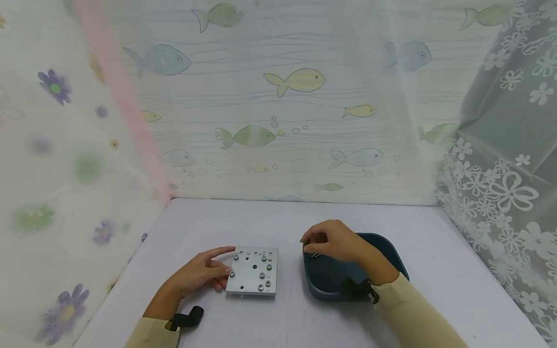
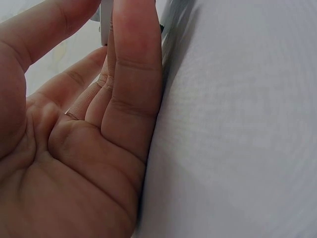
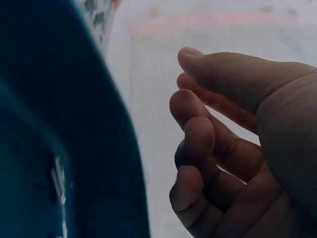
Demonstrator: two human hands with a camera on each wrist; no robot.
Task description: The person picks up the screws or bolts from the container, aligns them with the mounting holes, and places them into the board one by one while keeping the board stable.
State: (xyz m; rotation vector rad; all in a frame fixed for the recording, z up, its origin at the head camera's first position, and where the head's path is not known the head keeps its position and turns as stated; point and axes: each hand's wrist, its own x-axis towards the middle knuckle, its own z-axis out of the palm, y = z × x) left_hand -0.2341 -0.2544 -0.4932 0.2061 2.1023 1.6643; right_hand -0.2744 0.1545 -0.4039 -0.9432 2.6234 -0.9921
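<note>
Metal plate (image 1: 248,280): our left hand (image 1: 197,274) grips its left edge; our right hand (image 1: 338,241), fingers loosely bent, hovers above the tray (image 1: 324,285).

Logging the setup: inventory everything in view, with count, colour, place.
Metal plate: 1, silver, centre-left of table
Screws: about seven, silver, on the plate
Tray: 1, dark blue, right of plate
Small metal pieces: count unclear, silver, inside tray
Table: 1, white, under plate and tray
Patterned drapes: 3, whitish to grey, behind and both sides
Wrist devices: 2, black, one per wrist
Sleeves: 2, beige, both forearms
Left hand: 1, bare, holding plate's left edge
Right hand: 1, bare, over tray's left side
</note>
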